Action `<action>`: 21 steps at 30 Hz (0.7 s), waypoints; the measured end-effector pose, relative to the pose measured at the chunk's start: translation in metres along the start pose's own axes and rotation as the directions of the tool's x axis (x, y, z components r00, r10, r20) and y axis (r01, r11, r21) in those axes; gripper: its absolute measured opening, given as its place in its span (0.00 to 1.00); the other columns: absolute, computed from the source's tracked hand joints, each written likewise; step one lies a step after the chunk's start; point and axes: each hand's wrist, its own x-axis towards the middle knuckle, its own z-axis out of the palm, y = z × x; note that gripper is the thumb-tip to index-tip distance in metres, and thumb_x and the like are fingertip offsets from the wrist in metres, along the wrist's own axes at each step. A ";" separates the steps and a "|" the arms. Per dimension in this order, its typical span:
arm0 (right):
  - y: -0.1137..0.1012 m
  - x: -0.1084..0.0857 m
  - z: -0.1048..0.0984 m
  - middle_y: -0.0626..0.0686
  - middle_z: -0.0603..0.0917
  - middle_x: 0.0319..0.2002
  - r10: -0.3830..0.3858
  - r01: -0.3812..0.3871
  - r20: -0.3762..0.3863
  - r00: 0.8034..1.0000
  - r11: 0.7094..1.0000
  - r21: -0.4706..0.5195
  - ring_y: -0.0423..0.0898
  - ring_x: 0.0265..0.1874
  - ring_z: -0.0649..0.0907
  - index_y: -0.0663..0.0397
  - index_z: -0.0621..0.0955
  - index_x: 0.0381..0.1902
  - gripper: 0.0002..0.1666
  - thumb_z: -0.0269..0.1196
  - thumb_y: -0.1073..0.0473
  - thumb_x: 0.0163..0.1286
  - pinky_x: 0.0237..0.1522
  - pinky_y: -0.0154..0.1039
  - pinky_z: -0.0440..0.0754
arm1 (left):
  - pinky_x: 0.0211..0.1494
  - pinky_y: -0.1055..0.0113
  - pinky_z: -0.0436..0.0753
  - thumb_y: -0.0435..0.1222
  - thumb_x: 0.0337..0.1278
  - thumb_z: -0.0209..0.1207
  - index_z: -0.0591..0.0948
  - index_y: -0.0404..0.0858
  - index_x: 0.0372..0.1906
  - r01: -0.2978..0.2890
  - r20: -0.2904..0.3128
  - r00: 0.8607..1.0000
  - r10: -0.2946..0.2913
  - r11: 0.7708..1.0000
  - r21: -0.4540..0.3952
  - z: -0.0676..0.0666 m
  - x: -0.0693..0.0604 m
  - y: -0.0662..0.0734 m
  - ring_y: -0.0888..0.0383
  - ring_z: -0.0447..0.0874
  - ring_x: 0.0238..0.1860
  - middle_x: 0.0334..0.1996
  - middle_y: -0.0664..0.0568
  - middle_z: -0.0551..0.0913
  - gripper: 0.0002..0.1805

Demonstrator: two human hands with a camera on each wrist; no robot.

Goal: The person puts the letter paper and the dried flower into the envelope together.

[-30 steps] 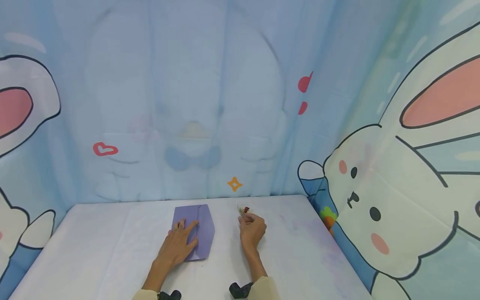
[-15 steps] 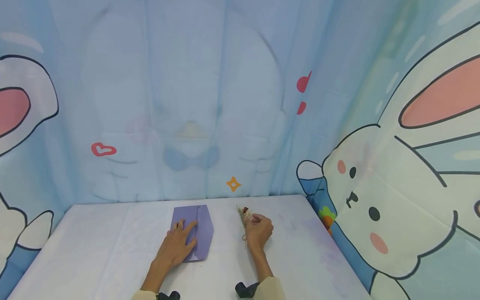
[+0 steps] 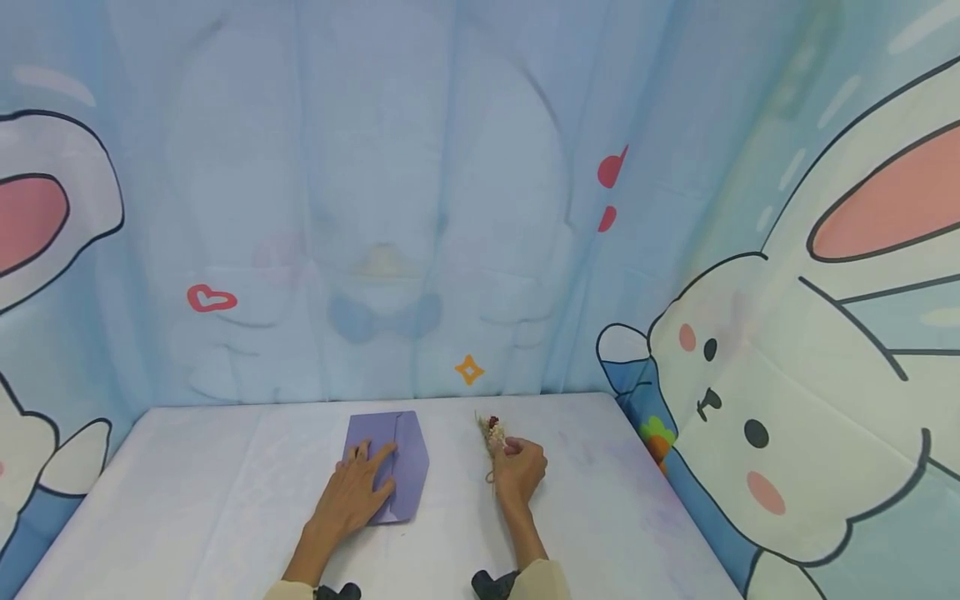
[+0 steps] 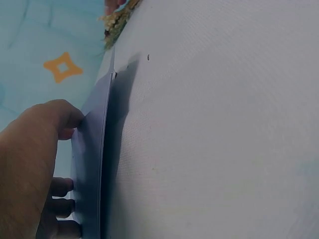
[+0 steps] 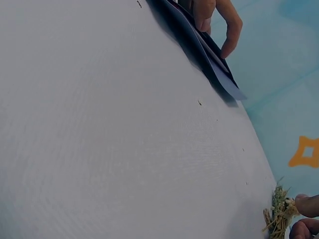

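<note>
A purple envelope point(image 3: 408, 467) lies on the white table, its pointed flap side to the right. My left hand point(image 3: 352, 496) rests on it with spread fingers; in the left wrist view the thumb and fingers of the left hand point(image 4: 45, 149) touch the envelope point(image 4: 92, 144). To the right lies a small bunch of dried flowers point(image 3: 491, 437), with a dark red bloom and a tied stem. My right hand point(image 3: 520, 471) is at its right side, fingers curled, thumb and fingertip pinching its edge. The right wrist view shows that hand point(image 5: 306, 214) against the bunch point(image 5: 280, 214).
White cloth covers the table point(image 3: 187, 492); a few tiny dark specks lie on it. Behind and beside it hangs a light blue curtain point(image 3: 375, 167) with cartoon rabbits. Dark devices point(image 3: 493, 585) are strapped at both wrists.
My right hand has shifted right and slightly toward me, uncovering more of the bunch and its tied stem. The left hand and the envelope have stayed put.
</note>
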 end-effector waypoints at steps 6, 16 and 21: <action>0.005 -0.001 0.001 0.63 0.91 0.31 0.014 -0.014 0.017 1.000 0.999 -0.033 0.57 0.30 0.88 0.69 0.92 0.41 0.11 0.79 0.66 0.63 0.40 0.54 0.85 | 0.67 0.33 0.78 0.44 0.72 0.58 0.80 0.44 0.75 0.000 -0.002 1.000 0.000 1.000 0.000 0.000 0.001 0.001 0.28 0.73 0.74 0.73 0.27 0.75 0.29; 0.007 -0.003 0.004 0.63 0.91 0.31 0.012 -0.010 0.054 0.998 0.999 -0.036 0.56 0.31 0.88 0.68 0.92 0.39 0.09 0.78 0.66 0.64 0.42 0.53 0.84 | 0.68 0.33 0.77 0.44 0.72 0.58 0.79 0.44 0.75 0.003 -0.005 1.000 -0.003 1.000 0.001 -0.001 -0.001 0.000 0.28 0.73 0.75 0.74 0.26 0.75 0.29; 0.008 -0.004 0.002 0.62 0.90 0.29 0.005 -0.003 0.051 0.999 0.999 -0.037 0.55 0.28 0.87 0.67 0.92 0.37 0.08 0.78 0.66 0.64 0.39 0.51 0.83 | 0.68 0.33 0.77 0.44 0.73 0.58 0.79 0.44 0.76 -0.004 -0.002 1.000 0.004 1.000 -0.002 0.000 0.000 0.001 0.29 0.73 0.74 0.74 0.27 0.74 0.29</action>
